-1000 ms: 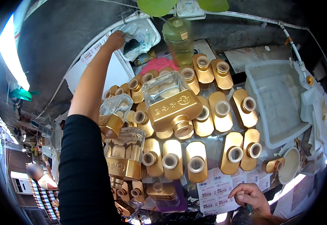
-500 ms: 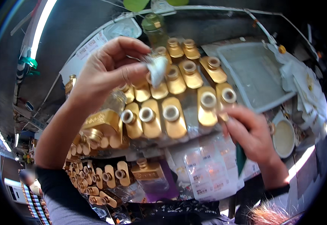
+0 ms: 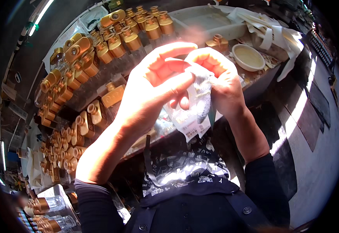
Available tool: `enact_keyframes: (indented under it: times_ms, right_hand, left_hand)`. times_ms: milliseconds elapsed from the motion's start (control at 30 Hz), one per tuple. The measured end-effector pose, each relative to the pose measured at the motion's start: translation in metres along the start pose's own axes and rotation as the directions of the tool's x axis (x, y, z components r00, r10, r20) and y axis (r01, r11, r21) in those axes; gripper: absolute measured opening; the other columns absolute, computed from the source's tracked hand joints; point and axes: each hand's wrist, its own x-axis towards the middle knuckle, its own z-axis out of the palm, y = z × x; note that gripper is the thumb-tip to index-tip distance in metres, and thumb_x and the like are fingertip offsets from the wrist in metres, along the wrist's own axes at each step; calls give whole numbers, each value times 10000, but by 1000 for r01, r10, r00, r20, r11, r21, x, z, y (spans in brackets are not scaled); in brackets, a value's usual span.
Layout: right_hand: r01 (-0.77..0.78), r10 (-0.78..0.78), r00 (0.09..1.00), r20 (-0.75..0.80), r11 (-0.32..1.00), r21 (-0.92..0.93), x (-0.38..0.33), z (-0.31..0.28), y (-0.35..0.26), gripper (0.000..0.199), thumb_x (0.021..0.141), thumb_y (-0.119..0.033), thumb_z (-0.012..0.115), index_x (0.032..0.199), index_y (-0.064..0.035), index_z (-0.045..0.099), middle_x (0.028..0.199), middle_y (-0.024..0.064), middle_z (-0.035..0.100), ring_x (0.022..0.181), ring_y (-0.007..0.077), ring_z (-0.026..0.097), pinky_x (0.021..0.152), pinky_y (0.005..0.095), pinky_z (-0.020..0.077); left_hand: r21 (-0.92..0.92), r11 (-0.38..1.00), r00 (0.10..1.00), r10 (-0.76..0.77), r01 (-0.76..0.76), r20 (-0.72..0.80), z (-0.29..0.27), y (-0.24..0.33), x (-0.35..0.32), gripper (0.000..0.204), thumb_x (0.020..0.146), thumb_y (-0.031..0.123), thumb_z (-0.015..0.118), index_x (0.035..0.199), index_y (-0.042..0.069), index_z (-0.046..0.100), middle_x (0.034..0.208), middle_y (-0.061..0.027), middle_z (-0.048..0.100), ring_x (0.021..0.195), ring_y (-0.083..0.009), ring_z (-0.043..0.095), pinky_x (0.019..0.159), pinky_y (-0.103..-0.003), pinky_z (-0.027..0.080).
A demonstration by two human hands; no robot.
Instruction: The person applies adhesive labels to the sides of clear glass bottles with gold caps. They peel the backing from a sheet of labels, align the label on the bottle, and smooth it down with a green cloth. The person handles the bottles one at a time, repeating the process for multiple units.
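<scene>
A rumpled piece of white ribbed knit cloth (image 3: 203,95) hangs between my two hands, in strong sunlight. My left hand (image 3: 148,87) closes on its upper left edge with thumb and curled fingers. From the other side my right hand (image 3: 225,85) pinches the cloth, the fingers bent inward. A narrow dark green piece (image 3: 212,117) sticks out below my right hand; its upper part is hidden, so what it is cannot be told. Behind my hands stand several glass bottles with gold shoulders and necks (image 3: 131,37).
More gold bottles (image 3: 66,149) crowd the left side, some lying down. A white bowl (image 3: 248,57) of pale liquid and a lone gold bottle (image 3: 217,42) stand at right, near a grey tub (image 3: 189,21) and draped white cloth (image 3: 268,31). Printed sheet (image 3: 189,126) lies below my hands.
My hands have come together in front of me, the white cloth now between both. My right hand has left the gold bottles. The view has swung right and down.
</scene>
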Motion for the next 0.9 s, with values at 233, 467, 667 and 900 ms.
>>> enact_keyframes:
  times_ms: [233, 467, 667, 900]
  right_hand:
    - [-191, 189, 979, 71, 981, 33, -82, 8, -17, 212, 895, -115, 639, 1063, 14, 645, 971, 71, 665, 913, 110, 618, 807, 238, 481]
    - [-249, 249, 968, -7, 967, -56, -96, 16, -3, 85, 879, -97, 638, 889, -13, 630, 800, 11, 632, 684, 50, 582, 590, 190, 454]
    - [-301, 310, 943, 124, 950, -85, -82, 15, 3, 130, 876, -152, 654, 878, -24, 630, 734, 1, 586, 587, 41, 518, 532, 183, 414]
    - [-330, 296, 942, -158, 741, -584, -72, -14, 32, 159, 820, -187, 691, 898, -51, 669, 735, 63, 625, 671, 146, 576, 618, 282, 466]
  left_hand:
    - [-236, 962, 974, 90, -139, -209, 29, -61, -72, 512, 847, 71, 677, 1300, 12, 445, 991, -91, 614, 627, -109, 553, 570, -204, 452]
    - [-121, 993, 1000, -4, 6, 17, 16, -67, -91, 512, 818, 133, 669, 1269, 33, 447, 1040, -111, 588, 475, -66, 464, 395, -178, 320]
    - [-488, 861, 985, -79, 144, 152, 7, -79, -92, 940, 771, 298, 728, 1489, 106, 152, 1376, -245, 422, 416, -165, 561, 378, -221, 455]
    - [-152, 983, 993, 110, -102, 43, -11, -103, -58, 1034, 842, 500, 634, 1496, 273, -135, 1507, -159, 288, 1307, -323, 420, 922, -383, 457]
